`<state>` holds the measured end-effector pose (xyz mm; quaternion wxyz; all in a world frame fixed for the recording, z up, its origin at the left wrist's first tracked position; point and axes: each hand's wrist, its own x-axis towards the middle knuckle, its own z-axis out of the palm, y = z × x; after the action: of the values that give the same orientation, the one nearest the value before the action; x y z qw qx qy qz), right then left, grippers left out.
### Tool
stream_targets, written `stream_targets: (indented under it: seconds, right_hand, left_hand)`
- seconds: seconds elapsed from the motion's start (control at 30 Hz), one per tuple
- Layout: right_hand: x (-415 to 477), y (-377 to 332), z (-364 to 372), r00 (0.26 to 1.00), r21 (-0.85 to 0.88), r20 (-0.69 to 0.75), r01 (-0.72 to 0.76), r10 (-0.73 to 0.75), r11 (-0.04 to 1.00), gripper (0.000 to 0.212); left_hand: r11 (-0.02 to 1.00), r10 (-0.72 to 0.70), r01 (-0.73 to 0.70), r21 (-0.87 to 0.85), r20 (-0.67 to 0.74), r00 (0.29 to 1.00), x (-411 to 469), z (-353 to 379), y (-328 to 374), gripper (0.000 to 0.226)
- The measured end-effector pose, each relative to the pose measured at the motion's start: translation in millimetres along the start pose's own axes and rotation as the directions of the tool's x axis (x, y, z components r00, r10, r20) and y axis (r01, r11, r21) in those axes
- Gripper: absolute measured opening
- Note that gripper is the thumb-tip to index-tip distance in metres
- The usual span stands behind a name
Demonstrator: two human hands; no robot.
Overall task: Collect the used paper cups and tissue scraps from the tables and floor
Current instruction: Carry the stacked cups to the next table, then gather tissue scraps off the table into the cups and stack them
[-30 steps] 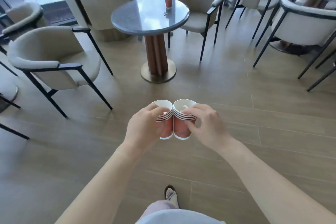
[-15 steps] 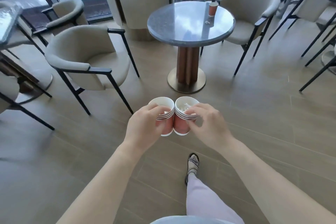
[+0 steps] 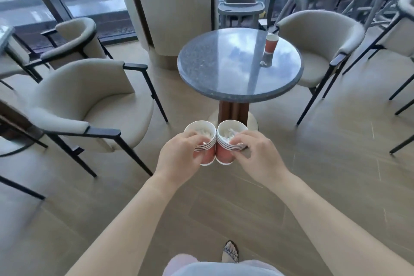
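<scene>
Both forearms are bare as far as the left hand point(image 3: 179, 154) and the right hand point(image 3: 257, 154). Well below the hands, at the bottom edge, lies a pale blue-grey garment point(image 3: 224, 270), with pale pink cloth point(image 3: 183, 262) showing at its sides. Just above it, nearer the right hand's side, one foot wears a sandal point(image 3: 230, 253) with black-and-white patterned straps.

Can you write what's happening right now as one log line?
left hand: grips left stack | right hand: grips right stack | tissue in both | table: cup, scrap uncollected
</scene>
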<state>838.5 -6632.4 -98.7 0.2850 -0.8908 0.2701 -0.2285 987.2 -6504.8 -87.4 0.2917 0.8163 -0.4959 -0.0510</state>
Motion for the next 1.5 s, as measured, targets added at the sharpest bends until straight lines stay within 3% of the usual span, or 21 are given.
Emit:
stream_targets:
  seconds: [0.4, 0.73, 0.97, 1.27, 1.5]
  right_hand:
    - [183.2, 86.4, 24.9, 0.997, -0.017, 0.009, -0.074, 0.074, 0.997, 0.018]
    - [333.1, 147.5, 24.4, 0.967, -0.1, -0.047, -0.254, 0.25, 0.962, 0.012]
    - [373.3, 181.9, 23.6, 0.935, -0.1, -0.07, -0.352, 0.347, 0.931, 0.01]
    - [425.1, 254.4, 8.9, 0.933, -0.187, -0.01, -0.354, 0.359, 0.916, 0.007]
    - [461.2, 329.8, -8.3, 0.946, -0.24, 0.122, -0.266, 0.301, 0.934, 0.002]
  left_hand:
    - [0.998, 0.054, -0.053, -0.021, 0.026, 0.998, 199.8, 43.5, -56.6, 0.029]
    - [0.981, 0.196, -0.194, -0.03, 0.222, 0.955, 397.2, 83.7, -96.7, 0.033]
    - [0.963, 0.267, -0.268, -0.035, 0.272, 0.924, 462.1, 110.0, -102.0, 0.025]
    - [0.979, 0.155, -0.196, 0.06, 0.414, 0.897, 516.4, 170.3, -97.5, 0.021]
    - [0.992, 0.05, -0.093, 0.082, 0.417, 0.908, 555.7, 220.9, -61.1, 0.017]
